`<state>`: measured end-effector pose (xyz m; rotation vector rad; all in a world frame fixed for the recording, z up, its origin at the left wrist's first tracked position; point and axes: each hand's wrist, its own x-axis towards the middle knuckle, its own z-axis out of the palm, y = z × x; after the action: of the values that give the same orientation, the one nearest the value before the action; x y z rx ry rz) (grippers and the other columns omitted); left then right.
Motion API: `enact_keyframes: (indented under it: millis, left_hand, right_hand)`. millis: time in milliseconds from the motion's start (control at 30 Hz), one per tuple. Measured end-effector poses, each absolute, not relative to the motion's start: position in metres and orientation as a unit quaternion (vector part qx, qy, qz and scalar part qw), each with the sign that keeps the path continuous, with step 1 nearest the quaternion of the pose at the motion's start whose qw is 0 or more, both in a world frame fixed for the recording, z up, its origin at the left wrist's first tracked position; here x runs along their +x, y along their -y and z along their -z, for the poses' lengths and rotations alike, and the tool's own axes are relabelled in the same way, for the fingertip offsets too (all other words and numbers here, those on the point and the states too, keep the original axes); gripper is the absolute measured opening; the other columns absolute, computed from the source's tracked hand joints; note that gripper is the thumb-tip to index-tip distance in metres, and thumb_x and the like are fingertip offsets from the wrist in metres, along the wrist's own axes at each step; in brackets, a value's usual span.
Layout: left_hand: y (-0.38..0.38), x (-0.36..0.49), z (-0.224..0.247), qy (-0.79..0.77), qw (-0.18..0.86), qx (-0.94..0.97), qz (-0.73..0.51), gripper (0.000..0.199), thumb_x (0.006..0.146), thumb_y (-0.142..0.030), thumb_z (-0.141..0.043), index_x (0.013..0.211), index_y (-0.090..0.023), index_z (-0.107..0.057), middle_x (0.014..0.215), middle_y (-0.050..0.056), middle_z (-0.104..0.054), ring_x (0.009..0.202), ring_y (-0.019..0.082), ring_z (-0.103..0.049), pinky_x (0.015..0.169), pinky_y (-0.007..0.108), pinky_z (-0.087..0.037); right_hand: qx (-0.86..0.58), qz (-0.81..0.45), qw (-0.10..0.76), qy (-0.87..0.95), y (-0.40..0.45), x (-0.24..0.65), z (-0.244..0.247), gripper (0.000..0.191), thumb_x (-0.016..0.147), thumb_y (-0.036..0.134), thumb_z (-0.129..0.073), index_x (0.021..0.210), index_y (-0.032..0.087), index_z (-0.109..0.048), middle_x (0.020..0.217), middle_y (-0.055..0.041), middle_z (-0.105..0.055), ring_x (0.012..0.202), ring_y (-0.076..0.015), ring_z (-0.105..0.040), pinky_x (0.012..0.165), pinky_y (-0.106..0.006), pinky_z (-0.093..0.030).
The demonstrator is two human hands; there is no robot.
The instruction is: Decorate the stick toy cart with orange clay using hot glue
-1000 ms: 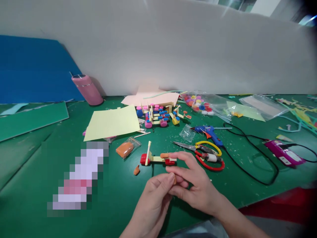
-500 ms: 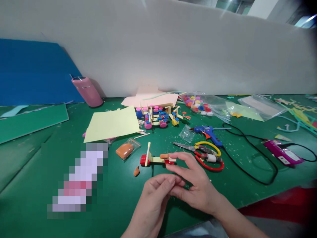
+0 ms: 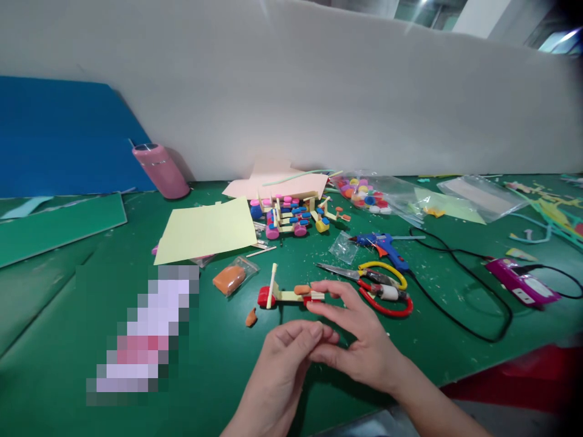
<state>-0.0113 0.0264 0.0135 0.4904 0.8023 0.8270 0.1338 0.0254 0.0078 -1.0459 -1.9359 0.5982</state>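
In the head view, my left hand (image 3: 291,358) is closed in a pinch, thumb against fingers; anything between them is hidden. My right hand (image 3: 362,340) has its fingers apart, its thumb at the left fingertips. Its index and middle fingertips reach the right end of a small toy cart (image 3: 288,296), seeming to touch it. The cart has a pale stick frame, an upright stick and red wheels. An orange clay piece (image 3: 301,290) sits on the cart near my index fingertip. A small orange-brown clay lump (image 3: 251,317) lies left of my hands.
Scissors (image 3: 385,282) with red and yellow handles and a blue glue gun (image 3: 382,243) lie to the right, the black cord (image 3: 450,321) looping beyond. Bagged orange clay (image 3: 231,279), a yellow sheet (image 3: 207,230), several finished carts (image 3: 286,218) and a pink tumbler (image 3: 163,171) stand behind.
The view has shifted very slightly. Both hands and the toy cart stay nearly the same, with only a slight movement of the right fingers.
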Motion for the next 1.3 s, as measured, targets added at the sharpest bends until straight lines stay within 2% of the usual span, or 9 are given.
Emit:
enact_keyframes:
  millis: [167,267,467,667,733,867,1067,1300]
  left_hand:
    - [-0.027,-0.011,-0.014,-0.374,0.814,0.239,-0.375,0.017,0.068,-0.026,-0.068,0.065,-0.010,-0.069,0.064,0.004,-0.066,0.063,0.011,-0.054,0.065,0.022,-0.041]
    - [-0.026,-0.012,-0.015,-0.360,0.817,0.244,-0.379,0.021,0.070,-0.030,-0.066,0.066,-0.010,-0.070,0.064,0.006,-0.066,0.067,0.014,-0.055,0.067,0.024,-0.041]
    - [-0.027,-0.015,-0.013,-0.392,0.806,0.233,-0.379,0.014,0.066,-0.024,-0.070,0.061,-0.011,-0.068,0.060,0.003,-0.065,0.059,0.010,-0.052,0.062,0.022,-0.039]
    - [-0.026,-0.015,-0.010,-0.382,0.803,0.245,-0.387,0.020,0.070,-0.030,-0.067,0.064,-0.011,-0.068,0.062,0.003,-0.064,0.062,0.011,-0.052,0.064,0.024,-0.040]
    - [-0.026,-0.014,-0.009,-0.377,0.804,0.244,-0.390,0.022,0.069,-0.032,-0.067,0.065,-0.011,-0.069,0.063,0.005,-0.065,0.064,0.012,-0.053,0.066,0.025,-0.041]
    - [-0.026,-0.015,-0.010,-0.415,0.786,0.230,-0.396,0.017,0.063,-0.028,-0.072,0.062,-0.012,-0.070,0.061,0.003,-0.066,0.060,0.010,-0.052,0.061,0.022,-0.039]
    - [-0.023,-0.013,-0.011,-0.443,0.758,0.274,-0.392,0.016,0.066,-0.028,-0.070,0.061,-0.013,-0.069,0.056,0.001,-0.062,0.061,0.012,-0.050,0.064,0.024,-0.038]
    - [-0.018,-0.008,-0.006,-0.458,0.756,0.256,-0.392,0.014,0.064,-0.027,-0.070,0.061,-0.013,-0.068,0.060,0.001,-0.062,0.062,0.012,-0.048,0.064,0.024,-0.037]
  right_hand:
    - [-0.427,-0.288,0.398,0.760,-0.025,0.133,-0.011,0.022,0.077,0.022,-0.063,0.099,0.024,-0.064,0.123,-0.0049,-0.047,0.114,-0.0200,-0.045,0.096,-0.034,-0.039]
    - [-0.432,-0.288,0.401,0.755,-0.025,0.133,-0.011,0.020,0.077,0.025,-0.062,0.097,0.025,-0.064,0.121,-0.0049,-0.048,0.113,-0.0208,-0.047,0.094,-0.035,-0.040]
    - [-0.417,-0.281,0.413,0.759,-0.026,0.132,-0.008,0.034,0.074,0.027,-0.066,0.107,0.025,-0.060,0.123,-0.0070,-0.048,0.114,-0.0234,-0.046,0.094,-0.039,-0.040]
    - [-0.429,-0.269,0.411,0.758,-0.026,0.131,-0.008,0.018,0.078,0.022,-0.061,0.096,0.024,-0.066,0.119,-0.0061,-0.051,0.111,-0.0211,-0.048,0.093,-0.036,-0.041]
    - [-0.427,-0.265,0.420,0.755,-0.027,0.131,-0.006,0.020,0.077,0.023,-0.062,0.097,0.024,-0.065,0.119,-0.0057,-0.051,0.111,-0.0205,-0.048,0.093,-0.036,-0.041]
    - [-0.415,-0.273,0.416,0.761,-0.028,0.132,-0.004,0.036,0.073,0.024,-0.067,0.108,0.023,-0.060,0.123,-0.0075,-0.048,0.114,-0.0223,-0.046,0.094,-0.038,-0.041]
    - [-0.430,-0.245,0.409,0.766,-0.026,0.130,-0.002,0.020,0.077,0.021,-0.062,0.096,0.025,-0.066,0.120,-0.0064,-0.052,0.112,-0.0225,-0.049,0.092,-0.039,-0.043]
    - [-0.432,-0.251,0.397,0.769,-0.022,0.133,0.005,0.034,0.075,0.022,-0.063,0.108,0.024,-0.060,0.123,-0.0082,-0.049,0.114,-0.0234,-0.047,0.092,-0.040,-0.043]
